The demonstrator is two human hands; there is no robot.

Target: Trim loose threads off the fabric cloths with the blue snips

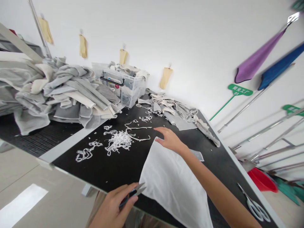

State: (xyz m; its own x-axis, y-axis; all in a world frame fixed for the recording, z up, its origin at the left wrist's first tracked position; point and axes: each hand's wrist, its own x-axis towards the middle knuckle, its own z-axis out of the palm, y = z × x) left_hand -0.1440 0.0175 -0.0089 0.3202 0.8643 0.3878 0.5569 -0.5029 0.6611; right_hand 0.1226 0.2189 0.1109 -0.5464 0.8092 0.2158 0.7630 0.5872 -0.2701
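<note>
A pair of small thread snips (136, 192) with dark handles is held in my left hand (120, 202) at the front edge of the table. Its blades stand apart, their tips over the left edge of a white cloth (173, 182). That cloth lies spread on the black table and reaches down past the bottom of the view. At its far corner is my right hand (169, 139), thumb and forefinger apart, the thumb by the corner. A pile of white thread trimmings (120, 141) lies to the left. Part of a grey cloth (197, 155) shows beyond my right forearm.
A large heap of grey and white cloths (68, 91) covers the left side. Behind stands a clear plastic bin (129, 91) filled with cloths. More crumpled cloths (171, 107) lie at the back. White-handled scissors (255, 205) rest near the right edge. Mop poles (268, 145) lean beyond.
</note>
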